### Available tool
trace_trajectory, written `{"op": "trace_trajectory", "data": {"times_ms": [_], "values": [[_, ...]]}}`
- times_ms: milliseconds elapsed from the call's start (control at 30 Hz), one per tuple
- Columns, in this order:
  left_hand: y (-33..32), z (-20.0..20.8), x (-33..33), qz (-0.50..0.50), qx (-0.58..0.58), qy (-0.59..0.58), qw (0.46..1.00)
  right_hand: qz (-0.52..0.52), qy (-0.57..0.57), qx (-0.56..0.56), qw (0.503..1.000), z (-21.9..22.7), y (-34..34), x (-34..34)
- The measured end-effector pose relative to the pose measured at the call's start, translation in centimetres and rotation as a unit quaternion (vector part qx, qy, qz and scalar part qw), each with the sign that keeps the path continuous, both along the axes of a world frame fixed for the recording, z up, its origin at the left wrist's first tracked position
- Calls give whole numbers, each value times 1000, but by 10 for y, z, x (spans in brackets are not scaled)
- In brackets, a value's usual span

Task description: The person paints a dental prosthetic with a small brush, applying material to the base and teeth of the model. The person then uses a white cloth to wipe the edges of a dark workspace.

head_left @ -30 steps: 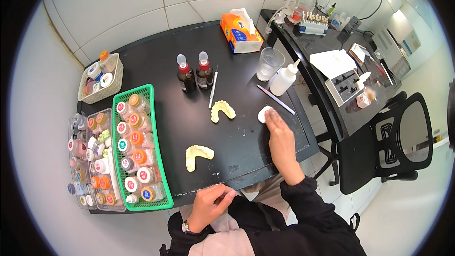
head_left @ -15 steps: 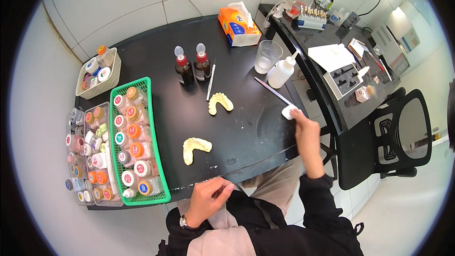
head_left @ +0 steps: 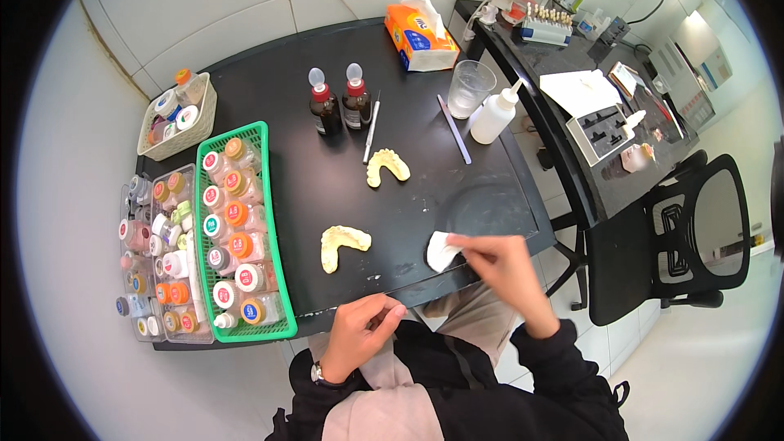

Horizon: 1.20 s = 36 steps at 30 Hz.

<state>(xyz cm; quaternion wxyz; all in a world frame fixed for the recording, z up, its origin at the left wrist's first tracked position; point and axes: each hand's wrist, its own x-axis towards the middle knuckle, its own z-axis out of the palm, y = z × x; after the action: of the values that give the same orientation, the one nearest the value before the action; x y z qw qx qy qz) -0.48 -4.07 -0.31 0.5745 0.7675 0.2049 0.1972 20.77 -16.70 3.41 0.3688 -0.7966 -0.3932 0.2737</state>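
Observation:
My right hand (head_left: 505, 273) pinches a folded white tissue (head_left: 443, 251) near the front edge of the black table (head_left: 359, 220). At that same edge, further left, rests my left hand (head_left: 359, 335), its fingers curled in and nothing visible in them. Two cream-coloured dental arch models lie on the tabletop: a nearer one (head_left: 343, 243) just beyond my left hand and a farther one (head_left: 388, 167) toward the middle. Behind the farther model is a slim silver instrument (head_left: 371, 129). A lilac stick (head_left: 454, 129) lies beside the white squeeze bottle (head_left: 496, 117).
A green basket (head_left: 276, 278) of capped jars, clear trays (head_left: 167, 220) and a cream basket (head_left: 208, 106) line the left side. Two brown dropper bottles (head_left: 324, 110), a tissue pack (head_left: 418, 37) and a glass (head_left: 470, 86) stand farther back. An office chair (head_left: 629, 265) is at right.
My right hand has drawn the tissue leftward and nearer, away from the lilac stick. The stick now lies at a steeper angle, apart from the tissue. My left hand stays at the edge.

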Motion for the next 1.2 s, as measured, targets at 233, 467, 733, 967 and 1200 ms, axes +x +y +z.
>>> {"op": "trace_trajectory", "data": {"times_ms": [233, 467, 733, 967, 1200], "values": [[-4, 10, 12, 25, -163, -5, 986, -154, 513, 222, 814, -10, -22, 14], [-4, 50, 44, 41, -237, -90, 967, -84, 510, 184, 836, 7, -24, -17], [-10, 43, 47, 64, -266, -77, 959, -61, 406, 158, 898, 16, -34, -29], [-18, 43, 46, 55, -183, -15, 981, -54, 213, 167, 961, 21, -31, -38], [-21, 43, 48, 4, -222, -51, 974, -90, 241, 186, 948, 28, -32, -33]]}}
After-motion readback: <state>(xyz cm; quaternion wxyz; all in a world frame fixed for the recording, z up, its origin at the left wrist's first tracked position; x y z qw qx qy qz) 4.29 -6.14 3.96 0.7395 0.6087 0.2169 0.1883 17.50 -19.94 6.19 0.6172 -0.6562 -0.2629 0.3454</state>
